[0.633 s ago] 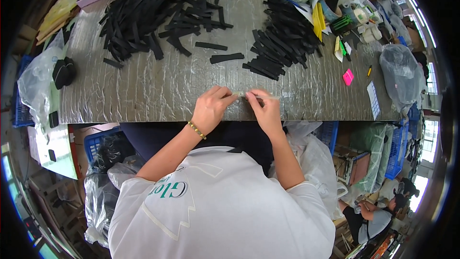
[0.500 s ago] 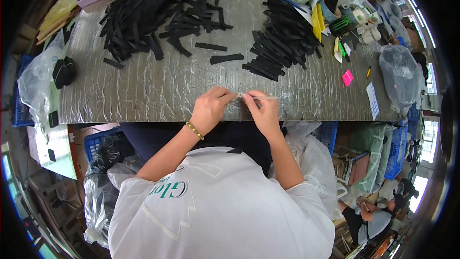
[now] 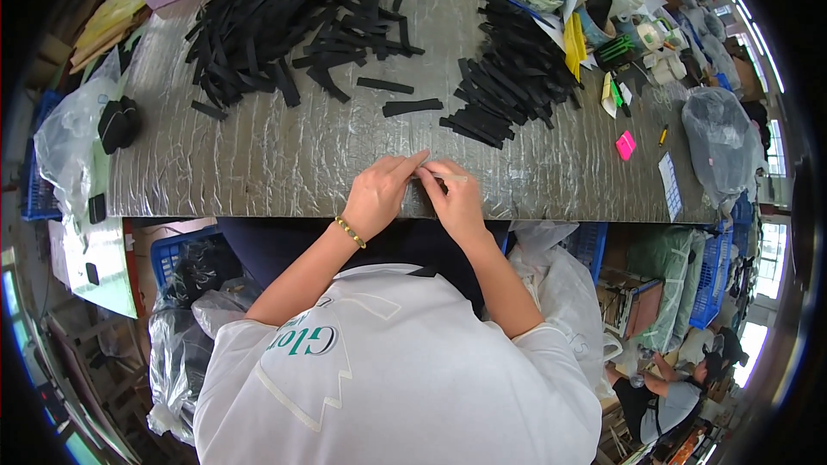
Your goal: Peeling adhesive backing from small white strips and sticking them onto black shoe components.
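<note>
Pale strip (image 3: 457, 177), head view: located over the near part of the counter (image 3: 233, 176), pinched between the fingers of the right hand (image 3: 457, 208). Left hand (image 3: 376, 196): fingers nearly together, just beside the right fingertips; any grip cannot be told. Black strips (image 3: 510, 77) lie beyond.

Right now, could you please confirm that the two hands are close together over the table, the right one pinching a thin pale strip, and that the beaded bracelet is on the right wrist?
Not quite: the head view shows the beaded bracelet on the left wrist. The left hand and right hand are close together over the table, the right pinching a thin pale strip.
</note>
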Available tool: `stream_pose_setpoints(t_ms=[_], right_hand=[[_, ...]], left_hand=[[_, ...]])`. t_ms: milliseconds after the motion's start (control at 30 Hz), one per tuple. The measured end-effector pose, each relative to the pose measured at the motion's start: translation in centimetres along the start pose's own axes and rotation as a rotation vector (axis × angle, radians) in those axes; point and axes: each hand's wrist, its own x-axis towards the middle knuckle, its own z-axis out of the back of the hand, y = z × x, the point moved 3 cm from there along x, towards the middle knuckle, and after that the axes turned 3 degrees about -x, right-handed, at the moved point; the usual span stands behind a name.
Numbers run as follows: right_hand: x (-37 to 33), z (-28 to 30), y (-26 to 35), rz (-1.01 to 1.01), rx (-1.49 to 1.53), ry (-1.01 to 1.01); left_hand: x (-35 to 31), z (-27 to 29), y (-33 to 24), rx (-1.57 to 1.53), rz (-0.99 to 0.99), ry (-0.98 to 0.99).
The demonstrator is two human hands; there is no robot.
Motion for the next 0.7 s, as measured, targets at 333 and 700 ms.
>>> stream_pose_setpoints(t_ms=[333,700], right_hand=[[0.4,1.8,-2.1,0.123,-0.162,0.175],[0.6,1.1,-2.2,0.09,-0.221,0.145]], left_hand=[[0.1,0.5,-0.2,-0.066,-0.012,-0.011],[0.2,3.7,1.2,0.011,0.007,-0.112]])
